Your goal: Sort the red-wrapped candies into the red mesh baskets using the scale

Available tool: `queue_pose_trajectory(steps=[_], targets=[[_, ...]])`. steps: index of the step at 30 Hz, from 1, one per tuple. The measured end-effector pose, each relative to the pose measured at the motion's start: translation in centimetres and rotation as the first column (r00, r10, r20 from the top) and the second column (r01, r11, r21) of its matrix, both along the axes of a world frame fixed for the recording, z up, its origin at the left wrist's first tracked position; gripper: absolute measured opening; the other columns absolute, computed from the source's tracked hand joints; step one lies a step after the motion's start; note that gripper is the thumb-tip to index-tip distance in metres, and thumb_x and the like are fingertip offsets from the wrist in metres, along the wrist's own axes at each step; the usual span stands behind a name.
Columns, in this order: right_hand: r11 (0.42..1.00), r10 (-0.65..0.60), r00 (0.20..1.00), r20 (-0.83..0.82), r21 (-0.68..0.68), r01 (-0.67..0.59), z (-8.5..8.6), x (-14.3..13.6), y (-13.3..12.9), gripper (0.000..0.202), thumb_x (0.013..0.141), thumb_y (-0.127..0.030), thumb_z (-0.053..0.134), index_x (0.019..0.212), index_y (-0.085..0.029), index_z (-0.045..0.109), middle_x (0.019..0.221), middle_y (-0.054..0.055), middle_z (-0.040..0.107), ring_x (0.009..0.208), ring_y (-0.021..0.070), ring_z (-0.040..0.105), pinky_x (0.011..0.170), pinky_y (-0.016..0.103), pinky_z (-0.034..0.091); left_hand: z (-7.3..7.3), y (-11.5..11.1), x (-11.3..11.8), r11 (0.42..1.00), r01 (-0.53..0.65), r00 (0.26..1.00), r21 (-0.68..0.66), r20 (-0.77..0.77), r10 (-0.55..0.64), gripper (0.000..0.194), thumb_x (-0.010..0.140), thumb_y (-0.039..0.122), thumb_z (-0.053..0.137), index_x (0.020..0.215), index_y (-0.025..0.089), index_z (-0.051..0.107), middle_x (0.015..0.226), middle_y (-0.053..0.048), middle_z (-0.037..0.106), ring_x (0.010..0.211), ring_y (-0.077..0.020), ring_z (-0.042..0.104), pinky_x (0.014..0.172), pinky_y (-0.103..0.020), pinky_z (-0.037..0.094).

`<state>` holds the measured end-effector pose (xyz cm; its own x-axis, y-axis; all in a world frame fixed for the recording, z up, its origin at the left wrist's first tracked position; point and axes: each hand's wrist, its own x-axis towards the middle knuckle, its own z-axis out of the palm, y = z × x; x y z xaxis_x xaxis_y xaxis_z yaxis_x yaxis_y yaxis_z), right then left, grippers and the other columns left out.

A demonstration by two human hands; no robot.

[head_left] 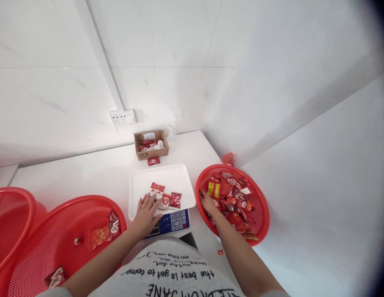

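My left hand [147, 214] lies with fingers spread on the white tray [184, 181] of a digital scale [176, 221], its fingertips touching small red packets. Beside those fingers on the tray are a red-and-white packet [166, 201], a dark red packet [175, 200] and another red packet [157, 188]. My right hand [208, 202] reaches inside the left rim of a red plastic basket [263, 202], next to a heap of red packets [230, 194]. Its fingers look stretched out, partly hidden, and I see nothing held in them.
A small cardboard box [152, 154] of red packets stands at the back, with one packet [154, 161] before it and a clear plastic item [172, 134] beside it. At left are a large red basket [86, 199] with a few packets and another red basket [27, 196].
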<state>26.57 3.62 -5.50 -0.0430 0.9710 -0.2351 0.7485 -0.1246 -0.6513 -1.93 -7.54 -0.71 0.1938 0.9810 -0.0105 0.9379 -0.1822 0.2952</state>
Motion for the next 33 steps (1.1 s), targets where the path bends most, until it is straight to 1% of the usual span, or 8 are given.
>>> queue_pose_trajectory(steps=[5, 8, 14, 19, 24, 27, 29, 33], targets=[[0.983, -0.086, 0.972, -0.221, -0.175, 0.047, 1.0, 0.6, -2.1, 0.045, 0.086, -0.037, 0.035, 0.123, -0.018, 0.053, 0.128, 0.008, 0.053, 0.118, 0.0195, 0.049, 0.101, 0.036, 0.035, -0.3, 0.1, -0.1, 0.999, -0.033, 0.999, -0.039, -0.015, 0.033, 0.048, 0.087, 0.04, 0.04, 0.133, 0.027, 0.04, 0.144, -0.007, 0.033, 0.135, -0.0294, 0.02, 0.106, -0.053, 0.021], [0.982, -0.115, 0.952, -0.283, -0.174, 0.067, 1.5, 0.8, -3.0, 0.045, 0.085, -0.041, 0.038, 0.121, -0.019, 0.055, 0.128, 0.008, 0.053, 0.12, 0.0196, 0.047, 0.103, 0.036, 0.034, -0.4, 0.2, -0.2, 0.998, -0.034, 0.999, -0.062, -0.015, 0.033, 0.048, 0.087, 0.038, 0.039, 0.133, 0.024, 0.041, 0.144, -0.007, 0.032, 0.135, -0.0288, 0.02, 0.106, -0.05, 0.022], [0.983, -0.115, 0.956, -0.269, -0.171, 0.07, 1.1, 1.3, -3.9, 0.043, 0.084, -0.043, 0.041, 0.115, -0.019, 0.058, 0.123, 0.009, 0.057, 0.114, 0.019, 0.052, 0.099, 0.035, 0.037, -0.8, 0.2, -0.3, 0.999, -0.026, 1.0, -0.025, -0.001, 0.026, 0.051, 0.087, 0.042, 0.038, 0.134, 0.023, 0.039, 0.144, -0.008, 0.033, 0.135, -0.029, 0.02, 0.106, -0.05, 0.022], [0.984, -0.094, 0.952, -0.292, -0.172, 0.044, 0.7, 1.5, -4.4, 0.036, 0.081, -0.036, 0.045, 0.108, -0.018, 0.061, 0.116, 0.009, 0.061, 0.106, 0.0192, 0.057, 0.094, 0.034, 0.041, -0.9, 0.1, -0.4, 1.0, -0.03, 1.0, 0.009, 0.004, 0.03, 0.052, 0.087, 0.044, 0.038, 0.133, 0.022, 0.04, 0.144, -0.009, 0.033, 0.134, -0.0296, 0.02, 0.106, -0.05, 0.022], [0.966, -0.26, 0.927, -0.272, -0.072, 0.249, 1.2, 1.8, -4.6, 0.033, 0.073, -0.034, 0.051, 0.095, -0.015, 0.065, 0.099, 0.01, 0.067, 0.094, 0.0231, 0.06, 0.088, 0.036, 0.043, -1.0, -0.2, -0.5, 1.0, -0.022, 1.0, 0.022, 0.001, 0.022, 0.051, 0.086, 0.043, 0.04, 0.133, 0.021, 0.041, 0.144, -0.01, 0.032, 0.134, -0.03, 0.02, 0.106, -0.052, 0.022], [0.916, -0.382, 0.882, -0.275, 0.011, 0.4, 2.9, 1.6, -4.1, 0.037, 0.072, -0.041, 0.052, 0.096, -0.015, 0.063, 0.097, 0.01, 0.067, 0.092, 0.0245, 0.06, 0.084, 0.037, 0.044, -1.0, -0.3, -0.7, 0.999, -0.025, 1.0, 0.041, 0.007, 0.024, 0.051, 0.086, 0.043, 0.04, 0.133, 0.021, 0.041, 0.144, -0.01, 0.033, 0.134, -0.0294, 0.021, 0.106, -0.051, 0.022], [0.888, -0.402, 0.866, -0.297, 0.103, 0.447, 4.8, 0.9, -3.5, 0.039, 0.073, -0.044, 0.051, 0.097, -0.016, 0.061, 0.099, 0.01, 0.065, 0.093, 0.0237, 0.059, 0.084, 0.037, 0.043, -1.0, -0.5, -0.8, 0.999, -0.032, 0.999, 0.041, 0.01, 0.031, 0.051, 0.086, 0.043, 0.04, 0.133, 0.021, 0.041, 0.144, -0.01, 0.033, 0.134, -0.0292, 0.021, 0.106, -0.051, 0.021], [0.929, -0.202, 0.91, -0.361, 0.225, 0.295, 8.8, -2.6, -2.1, 0.031, 0.074, -0.044, 0.053, 0.092, -0.019, 0.058, 0.094, 0.006, 0.065, 0.087, 0.0188, 0.058, 0.081, 0.033, 0.043, -1.0, -0.7, -1.1, 0.998, -0.049, 0.999, 0.03, 0.018, 0.048, 0.051, 0.086, 0.042, 0.041, 0.133, 0.022, 0.04, 0.144, -0.01, 0.033, 0.134, -0.0282, 0.022, 0.106, -0.051, 0.021]])
